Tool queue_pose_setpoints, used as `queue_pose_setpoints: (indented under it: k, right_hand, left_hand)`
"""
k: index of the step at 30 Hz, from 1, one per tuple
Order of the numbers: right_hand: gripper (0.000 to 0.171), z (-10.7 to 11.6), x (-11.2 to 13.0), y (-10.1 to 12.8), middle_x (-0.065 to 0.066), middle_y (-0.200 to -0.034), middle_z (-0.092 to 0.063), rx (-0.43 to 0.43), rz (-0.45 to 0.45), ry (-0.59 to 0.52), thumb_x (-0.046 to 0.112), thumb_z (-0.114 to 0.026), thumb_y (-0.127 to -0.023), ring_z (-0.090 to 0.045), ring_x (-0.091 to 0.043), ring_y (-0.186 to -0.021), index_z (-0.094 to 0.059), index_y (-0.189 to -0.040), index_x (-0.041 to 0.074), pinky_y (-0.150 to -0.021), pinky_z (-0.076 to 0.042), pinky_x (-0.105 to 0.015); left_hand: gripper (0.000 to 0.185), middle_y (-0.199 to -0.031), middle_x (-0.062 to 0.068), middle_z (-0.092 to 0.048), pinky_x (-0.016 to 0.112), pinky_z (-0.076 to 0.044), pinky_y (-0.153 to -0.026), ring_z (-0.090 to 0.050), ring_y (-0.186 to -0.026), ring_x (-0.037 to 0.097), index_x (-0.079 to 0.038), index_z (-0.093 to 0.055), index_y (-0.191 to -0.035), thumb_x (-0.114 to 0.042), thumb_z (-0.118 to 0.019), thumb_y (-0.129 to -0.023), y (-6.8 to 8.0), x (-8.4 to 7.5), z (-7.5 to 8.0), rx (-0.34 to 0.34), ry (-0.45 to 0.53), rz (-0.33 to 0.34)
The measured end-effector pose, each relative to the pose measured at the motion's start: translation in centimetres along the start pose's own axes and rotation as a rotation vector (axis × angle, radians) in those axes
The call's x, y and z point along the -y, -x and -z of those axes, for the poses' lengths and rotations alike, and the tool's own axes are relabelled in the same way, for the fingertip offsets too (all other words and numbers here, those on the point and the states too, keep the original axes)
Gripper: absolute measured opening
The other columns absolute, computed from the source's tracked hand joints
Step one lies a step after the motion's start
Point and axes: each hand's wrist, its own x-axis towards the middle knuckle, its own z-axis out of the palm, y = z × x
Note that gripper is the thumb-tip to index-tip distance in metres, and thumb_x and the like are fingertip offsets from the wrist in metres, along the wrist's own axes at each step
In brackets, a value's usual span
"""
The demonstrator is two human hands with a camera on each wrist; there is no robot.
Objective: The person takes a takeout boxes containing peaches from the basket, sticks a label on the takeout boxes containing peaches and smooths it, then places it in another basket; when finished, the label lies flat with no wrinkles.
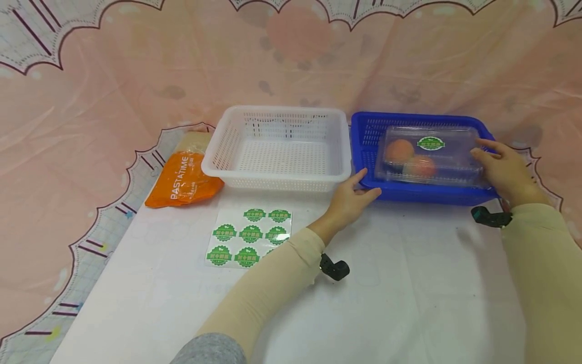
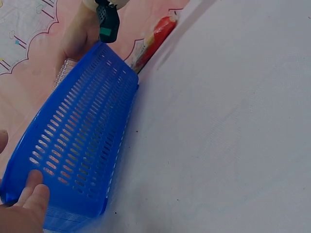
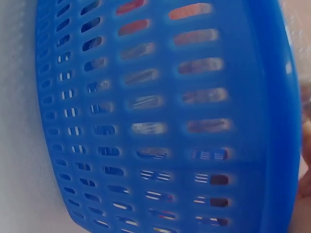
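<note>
White table [image 1: 409, 303] before pink curtain [image 1: 113, 101].

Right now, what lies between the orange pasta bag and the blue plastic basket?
In the head view, the empty white plastic basket sits between the orange pasta bag and the blue plastic basket.
</note>
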Motion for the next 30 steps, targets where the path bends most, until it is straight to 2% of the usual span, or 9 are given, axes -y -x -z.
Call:
queue_pose_setpoints:
  k: [2,3,7,9,12,18,21,25,30]
  right_hand:
    - [0.075,-0.12,0.04,-0.05,-0.020,-0.152,-0.037,-0.021,-0.010,0.001,0.063,-0.045,-0.097,-0.049,-0.012,-0.103,-0.029,-0.160,0.026,-0.076,-0.043,-0.023]
    - [0.076,-0.20,0.08,-0.09,-0.022,-0.155,-0.034,-0.030,-0.016,0.002,0.064,-0.044,-0.097,-0.049,-0.016,-0.107,-0.028,-0.160,0.025,-0.082,-0.044,-0.028]
    - [0.082,-0.37,0.20,-0.19,-0.026,-0.158,-0.029,-0.044,-0.030,0.005,0.067,-0.040,-0.096,-0.043,-0.035,-0.125,-0.025,-0.161,0.019,-0.103,-0.038,-0.055]
    - [0.084,-0.39,0.19,-0.22,-0.028,-0.157,-0.027,-0.033,-0.030,0.011,0.069,-0.038,-0.096,-0.040,-0.044,-0.128,-0.023,-0.161,0.017,-0.106,-0.032,-0.065]
    - [0.085,-0.36,0.17,-0.09,-0.029,-0.159,-0.022,-0.006,-0.028,-0.002,0.069,-0.040,-0.096,-0.029,-0.052,-0.137,-0.020,-0.161,0.017,-0.108,-0.023,-0.071]
    - [0.091,-0.05,0.19,0.06,-0.027,-0.162,-0.012,0.099,-0.028,0.015,0.068,-0.047,-0.094,-0.016,-0.058,-0.141,-0.013,-0.162,0.018,-0.106,-0.012,-0.076]
    - [0.095,0.02,0.19,-0.03,-0.024,-0.163,-0.009,0.154,-0.049,0.013,0.069,-0.051,-0.092,-0.012,-0.057,-0.142,-0.007,-0.162,0.023,-0.105,-0.009,-0.077]
    - [0.098,-0.05,0.24,-0.26,-0.024,-0.163,-0.009,0.202,-0.059,0.026,0.070,-0.054,-0.090,-0.018,-0.058,-0.140,-0.002,-0.162,0.026,-0.104,-0.011,-0.078]
    - [0.100,-0.18,0.50,-0.39,-0.025,-0.163,-0.008,0.241,-0.050,0.032,0.067,-0.055,-0.091,-0.029,-0.057,-0.135,-0.001,-0.162,0.022,-0.105,-0.016,-0.076]
  left_hand:
    - [0.067,-0.133,0.009,-0.062,0.021,-0.053,-0.079,-0.066,-0.099,0.009,-0.013,-0.042,-0.153,-0.022,-0.073,-0.094,0.01,0.00,0.00,-0.001,-0.001,0.003]
    - [0.067,-0.133,0.009,-0.061,0.021,-0.053,-0.079,-0.066,-0.099,0.008,-0.013,-0.042,-0.153,-0.022,-0.073,-0.094,0.01,0.00,0.00,-0.001,-0.001,0.003]
    - [0.067,-0.134,0.010,-0.061,0.021,-0.053,-0.079,-0.066,-0.098,0.009,-0.012,-0.042,-0.153,-0.021,-0.073,-0.094,0.03,-0.02,0.02,-0.005,0.000,0.002]
    - [0.067,-0.135,0.010,-0.061,0.020,-0.053,-0.079,-0.066,-0.098,0.009,-0.012,-0.042,-0.153,-0.021,-0.073,-0.094,0.00,0.00,0.01,-0.006,0.001,-0.002]
    - [0.067,-0.134,0.011,-0.061,0.020,-0.053,-0.078,-0.066,-0.097,0.008,-0.011,-0.042,-0.153,-0.020,-0.073,-0.094,0.02,0.00,-0.01,-0.006,0.002,-0.005]
    - [0.067,-0.126,0.010,-0.065,0.020,-0.053,-0.078,-0.066,-0.095,0.007,-0.012,-0.043,-0.153,-0.021,-0.074,-0.094,0.13,-0.11,0.00,-0.001,0.000,-0.003]
    - [0.067,-0.127,0.009,-0.065,0.021,-0.053,-0.078,-0.066,-0.096,0.007,-0.013,-0.044,-0.152,-0.022,-0.074,-0.094,0.13,-0.10,-0.02,-0.002,0.000,0.000]
    - [0.065,-0.130,0.009,-0.064,0.021,-0.053,-0.078,-0.065,-0.097,0.008,-0.014,-0.046,-0.152,-0.022,-0.074,-0.093,0.04,-0.01,-0.09,-0.010,-0.004,0.007]
    - [0.066,-0.133,0.008,-0.062,0.023,-0.053,-0.081,-0.065,-0.100,0.010,-0.017,-0.046,-0.151,-0.023,-0.075,-0.092,-0.22,0.13,-0.23,-0.022,-0.025,0.016]
